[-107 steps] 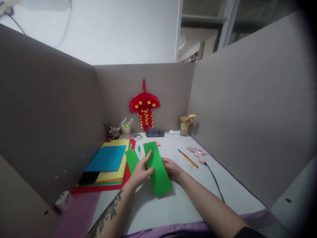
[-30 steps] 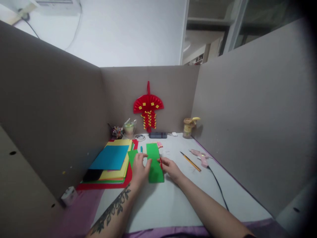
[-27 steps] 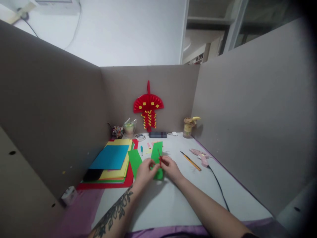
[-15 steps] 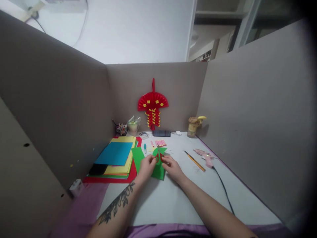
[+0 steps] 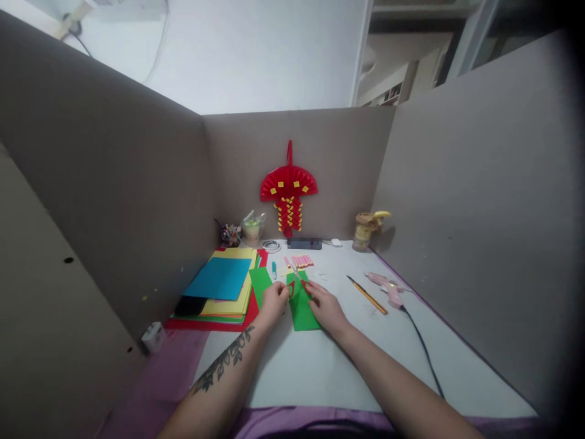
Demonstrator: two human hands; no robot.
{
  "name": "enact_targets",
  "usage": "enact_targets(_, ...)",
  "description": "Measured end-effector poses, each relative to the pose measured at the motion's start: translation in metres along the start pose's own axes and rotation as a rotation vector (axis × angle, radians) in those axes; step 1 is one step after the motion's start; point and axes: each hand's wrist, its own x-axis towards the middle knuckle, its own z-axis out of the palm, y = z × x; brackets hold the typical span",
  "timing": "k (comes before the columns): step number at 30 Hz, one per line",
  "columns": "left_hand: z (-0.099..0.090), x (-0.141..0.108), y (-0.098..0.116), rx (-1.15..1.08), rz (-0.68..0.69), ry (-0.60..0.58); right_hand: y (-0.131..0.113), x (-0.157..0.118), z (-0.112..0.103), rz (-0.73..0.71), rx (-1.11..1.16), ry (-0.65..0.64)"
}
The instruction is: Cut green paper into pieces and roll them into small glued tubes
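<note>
Two bare hands hold a pair of scissors (image 5: 296,276) with red handles near the middle of the white worktop (image 5: 292,372). The left hand (image 5: 275,302) pinches one handle, and the right hand (image 5: 326,310) grips the other. The handles are spread apart, and the blades point away from the person. A green paper (image 5: 303,313) is just under the scissors; I cannot tell if the right hand touches it too. Another green strip (image 5: 261,281) is beside the left hand, close to a big pile of paper with a blue sheet (image 5: 219,278) on top. Little pink pieces (image 5: 302,261) sit past the blades. Over to the right are a yellow pencil (image 5: 368,295) and a pink glue gun (image 5: 393,295). A red paper fan (image 5: 289,183) hangs on the back wall (image 5: 242,164).
</note>
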Motion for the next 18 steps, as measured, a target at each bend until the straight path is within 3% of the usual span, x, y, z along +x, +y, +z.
enact_targets(4, -0.024, 0.013, -0.001, 0.058, 0.028, 0.130, -0.003, -0.004, 0.002, -0.027, -0.013, -0.008)
enact_targets(8, -0.081, 0.029, -0.017, 0.131, -0.049, 0.352, 0.005, -0.001, -0.003, 0.139, 0.042, 0.068)
enact_targets(11, -0.127, 0.037, -0.037, 0.271, -0.228, 0.356, 0.017, 0.004, -0.009, 0.286, 0.155, 0.109)
enact_targets(13, -0.145, 0.040, -0.046, 0.402, -0.314, 0.420, 0.023, 0.007, -0.013, 0.351, 0.241, 0.130)
enact_targets(16, -0.139, 0.039, -0.042, 0.407, -0.303, 0.548, 0.022, 0.010, -0.015, 0.415, 0.360, 0.165)
enact_targets(17, -0.127, 0.036, -0.036, 0.338, -0.268, 0.512, 0.019, 0.011, -0.016, 0.416, 0.397, 0.174)
enact_targets(18, -0.112, 0.032, -0.028, 0.225, -0.244, 0.400, 0.016, 0.011, -0.016, 0.402, 0.429, 0.182)
